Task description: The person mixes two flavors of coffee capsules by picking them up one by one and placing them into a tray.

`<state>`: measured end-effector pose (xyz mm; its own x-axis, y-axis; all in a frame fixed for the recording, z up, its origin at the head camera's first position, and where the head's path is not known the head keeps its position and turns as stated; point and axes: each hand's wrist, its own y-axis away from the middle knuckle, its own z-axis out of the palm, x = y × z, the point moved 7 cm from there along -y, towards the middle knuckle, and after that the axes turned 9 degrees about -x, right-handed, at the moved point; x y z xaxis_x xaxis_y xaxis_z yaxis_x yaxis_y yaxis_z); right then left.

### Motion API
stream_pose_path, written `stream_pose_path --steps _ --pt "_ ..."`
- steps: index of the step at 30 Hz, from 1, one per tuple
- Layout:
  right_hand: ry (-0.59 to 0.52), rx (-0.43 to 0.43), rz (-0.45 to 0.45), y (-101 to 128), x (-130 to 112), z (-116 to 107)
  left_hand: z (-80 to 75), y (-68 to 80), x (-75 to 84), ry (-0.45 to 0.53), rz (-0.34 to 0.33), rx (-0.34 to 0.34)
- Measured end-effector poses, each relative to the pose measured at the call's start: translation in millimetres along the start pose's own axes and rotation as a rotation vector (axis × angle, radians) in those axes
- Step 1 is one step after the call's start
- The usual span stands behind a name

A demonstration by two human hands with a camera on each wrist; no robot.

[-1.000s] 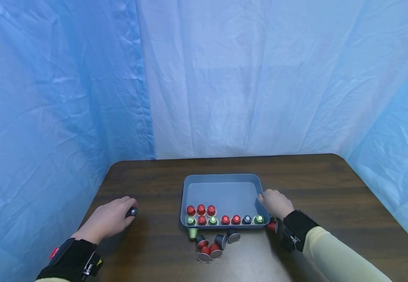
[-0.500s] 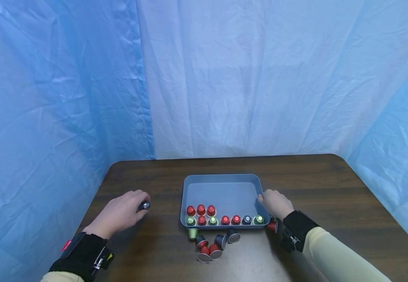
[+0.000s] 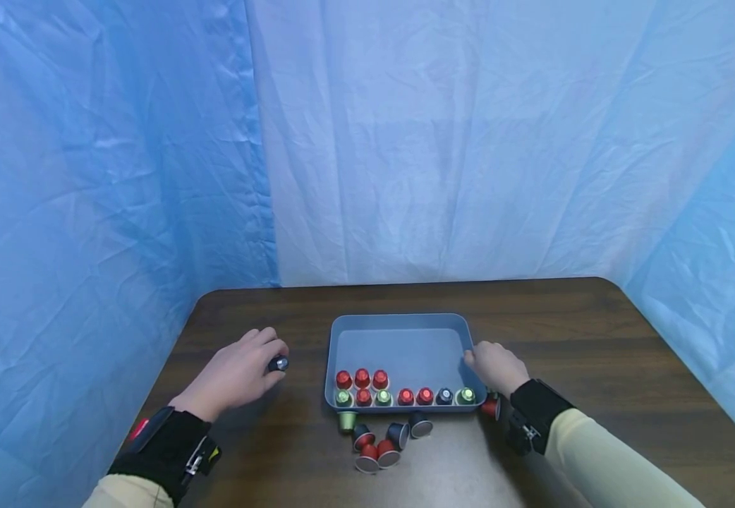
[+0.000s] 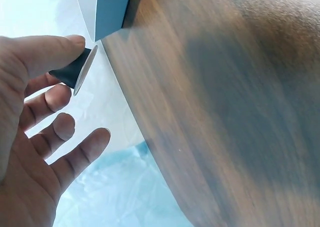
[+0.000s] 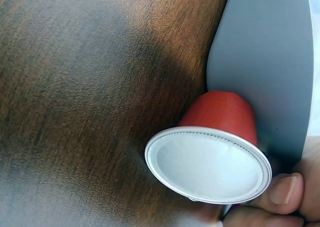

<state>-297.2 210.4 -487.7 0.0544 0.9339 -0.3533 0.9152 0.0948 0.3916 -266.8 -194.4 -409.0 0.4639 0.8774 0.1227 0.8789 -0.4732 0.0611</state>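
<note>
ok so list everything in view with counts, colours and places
table: 1, dark brown, foreground
tray: 1, grey-blue, on the table
red capsules: 9, red, six in tray, three on table
green capsules: 4, green, three in tray, one in front
dark capsules: 5, dark blue, one in tray, three in front, one held
fabric: count unclear, blue, behind and beside table
wristbands: 2, black, one per wrist
sleeves: 2, pale yellow, on the forearms
left hand: 1, left of tray, pinching a dark capsule
right hand: 1, gripping the tray's right edge
</note>
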Motion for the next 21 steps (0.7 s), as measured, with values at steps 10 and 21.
stream_pose_path --steps 10,21 --pt "0.006 0.002 0.002 0.0 -0.3 0.1 0.8 -15.8 12.3 0.023 -0.013 -0.052" --pt "0.008 0.004 -0.007 -0.6 -0.5 -0.6 -0.6 -33.9 41.8 -0.009 0.052 -0.041"
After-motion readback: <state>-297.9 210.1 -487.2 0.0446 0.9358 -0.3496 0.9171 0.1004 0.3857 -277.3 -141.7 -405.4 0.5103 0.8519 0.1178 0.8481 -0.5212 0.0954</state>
